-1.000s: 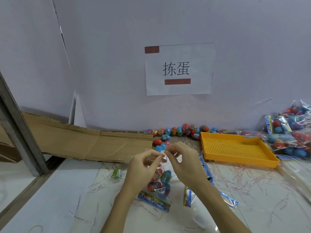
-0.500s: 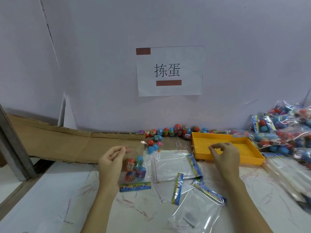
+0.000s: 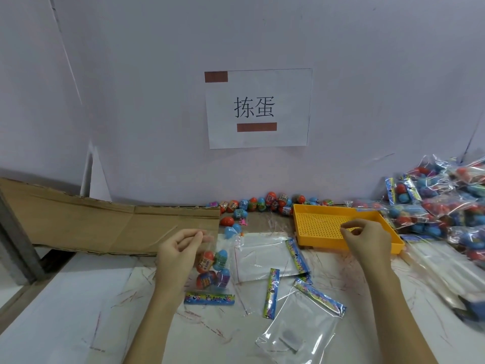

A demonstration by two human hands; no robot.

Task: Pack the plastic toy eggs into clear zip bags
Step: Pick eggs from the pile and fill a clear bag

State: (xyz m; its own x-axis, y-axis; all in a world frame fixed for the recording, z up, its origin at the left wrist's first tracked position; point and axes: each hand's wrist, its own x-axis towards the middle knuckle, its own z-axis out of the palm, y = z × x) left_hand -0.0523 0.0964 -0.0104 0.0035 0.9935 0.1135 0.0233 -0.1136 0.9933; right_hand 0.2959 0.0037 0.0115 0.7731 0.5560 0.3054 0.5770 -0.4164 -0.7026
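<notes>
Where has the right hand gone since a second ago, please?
Yes, it moved: the right hand left the filled bag and now hovers over the yellow tray.

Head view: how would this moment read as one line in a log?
left hand: pinches filled egg bag | right hand: over yellow tray, holds nothing visible | empty bags: on table

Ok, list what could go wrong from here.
1. The filled bag hangs from the left hand by a pinch at its top edge; it could slip or, if unsealed, spill eggs.
2. The right hand, over the yellow tray, could knock the loose eggs by the wall.
</notes>
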